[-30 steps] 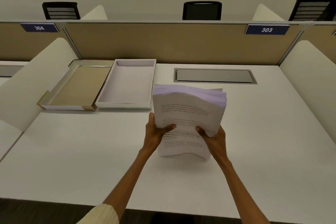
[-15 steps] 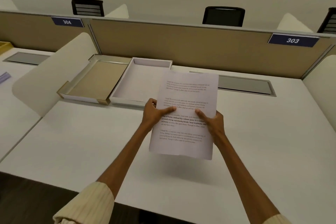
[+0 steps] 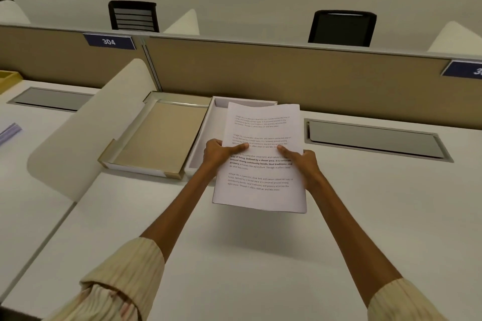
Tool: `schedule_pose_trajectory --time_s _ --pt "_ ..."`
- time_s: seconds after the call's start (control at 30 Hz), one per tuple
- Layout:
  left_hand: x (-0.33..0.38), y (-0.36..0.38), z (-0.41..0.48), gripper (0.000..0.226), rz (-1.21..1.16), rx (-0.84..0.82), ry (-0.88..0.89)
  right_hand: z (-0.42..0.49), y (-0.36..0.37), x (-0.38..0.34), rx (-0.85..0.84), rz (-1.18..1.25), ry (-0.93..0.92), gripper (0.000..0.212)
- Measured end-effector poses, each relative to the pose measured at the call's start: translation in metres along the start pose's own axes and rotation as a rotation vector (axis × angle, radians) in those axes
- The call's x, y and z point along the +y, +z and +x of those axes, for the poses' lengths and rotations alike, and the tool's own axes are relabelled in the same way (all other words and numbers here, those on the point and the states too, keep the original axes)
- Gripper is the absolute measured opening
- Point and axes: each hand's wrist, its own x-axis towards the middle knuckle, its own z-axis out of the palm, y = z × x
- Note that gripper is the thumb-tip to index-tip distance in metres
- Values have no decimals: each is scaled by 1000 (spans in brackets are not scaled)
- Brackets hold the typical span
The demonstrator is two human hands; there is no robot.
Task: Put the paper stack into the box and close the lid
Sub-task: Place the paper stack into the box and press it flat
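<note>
A white paper stack (image 3: 262,172) with printed text is held flat above the desk by both hands. My left hand (image 3: 219,152) grips its left edge, thumb on top. My right hand (image 3: 303,161) grips its right edge the same way. The stack's far half hangs over the open white box (image 3: 206,125), hiding most of the box's inside. The box's lid (image 3: 156,138) lies upside down just left of the box, brown inside with gold edges.
The white desk (image 3: 234,255) has a grey cable flap (image 3: 373,138) right of the box. A tan partition (image 3: 287,73) runs behind the box, and a curved white divider (image 3: 86,133) stands left of the lid. Black chairs show beyond the partition.
The stack was upright on the desk a second ago. It has been lifted, laid flat and carried forward and left until its far half is over the box.
</note>
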Motion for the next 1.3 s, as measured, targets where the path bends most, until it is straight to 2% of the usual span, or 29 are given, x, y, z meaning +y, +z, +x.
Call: schedule_pose_trajectory --time_s 0.27,0.37,0.53,0.63,0.87,1.0,1.2,1.3 --pt "5 -42 96 62 25 -71 -83 73 57 -10 -53 -25 116 37" --pt "3 -45 125 67 124 -56 -104 96 73 -8 -8 -94 143 39" --pt "-4 -42 162 57 312 7 -87 130 91 -1 40 -166 163 39" --pt "-12 -40 179 59 375 33 -89 148 97 1 61 -216 185 38" --pt "-19 -38 202 68 500 86 -43 174 108 5 99 -295 212 37" --pt "-26 -32 200 64 562 134 34 178 111 14 136 -326 216 25" --pt "-33 -26 196 65 627 156 82 180 114 18 190 -291 225 27" --pt "-36 -20 193 72 629 109 30 178 116 18 203 -293 240 33"
